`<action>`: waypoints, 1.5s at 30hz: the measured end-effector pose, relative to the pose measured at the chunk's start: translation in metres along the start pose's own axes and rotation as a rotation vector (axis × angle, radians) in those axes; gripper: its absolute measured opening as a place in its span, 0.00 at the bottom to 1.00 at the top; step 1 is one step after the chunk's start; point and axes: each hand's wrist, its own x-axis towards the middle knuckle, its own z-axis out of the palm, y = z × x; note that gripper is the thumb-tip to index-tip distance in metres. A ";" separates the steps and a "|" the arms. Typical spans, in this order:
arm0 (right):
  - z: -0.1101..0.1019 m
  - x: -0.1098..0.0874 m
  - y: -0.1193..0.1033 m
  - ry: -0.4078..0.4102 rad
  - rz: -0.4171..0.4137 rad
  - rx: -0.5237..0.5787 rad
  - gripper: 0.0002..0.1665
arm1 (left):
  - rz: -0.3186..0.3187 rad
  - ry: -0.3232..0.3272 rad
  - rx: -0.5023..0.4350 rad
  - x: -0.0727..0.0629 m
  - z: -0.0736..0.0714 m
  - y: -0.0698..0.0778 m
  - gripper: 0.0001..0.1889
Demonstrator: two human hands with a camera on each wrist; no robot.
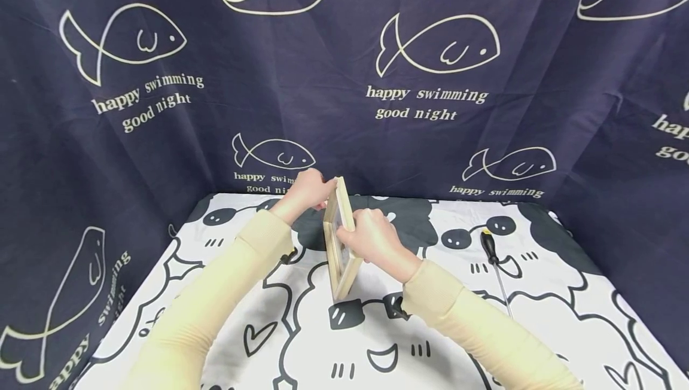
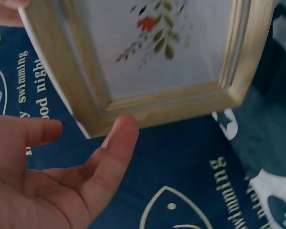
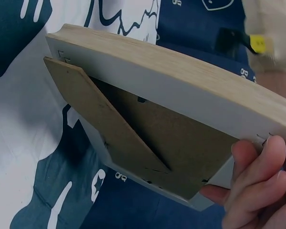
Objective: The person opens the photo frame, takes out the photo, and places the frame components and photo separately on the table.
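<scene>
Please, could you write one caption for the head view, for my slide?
Left hand and right hand grip a wooden frame, while a screwdriver lies to the right on the patterned cloth.

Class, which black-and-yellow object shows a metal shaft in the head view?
The screwdriver at right; the object beside the left sleeve shows none.

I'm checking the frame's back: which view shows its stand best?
Right wrist: the stand angles out plainly from the frame. The left wrist view shows only the front, hiding it; in the head view, nearly edge-on, it's indiscernible.
</scene>
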 end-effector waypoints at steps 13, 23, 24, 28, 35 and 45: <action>0.001 0.000 0.001 0.017 -0.001 -0.058 0.13 | 0.004 -0.034 0.275 0.015 0.008 0.039 0.18; 0.004 0.000 -0.002 0.037 -0.004 -0.077 0.18 | -0.002 0.037 0.496 0.016 0.019 0.049 0.16; 0.005 0.000 -0.002 0.036 -0.003 -0.076 0.18 | -0.001 0.037 0.495 0.016 0.020 0.049 0.15; 0.004 0.000 -0.002 0.037 0.005 -0.061 0.17 | 0.027 0.054 0.468 0.017 0.021 0.048 0.13; 0.003 0.000 -0.002 0.034 0.013 -0.001 0.15 | 0.037 0.076 0.443 0.021 0.022 0.047 0.13; -0.002 -0.002 -0.003 0.006 0.028 0.053 0.18 | 0.053 0.072 0.449 0.018 0.017 0.050 0.16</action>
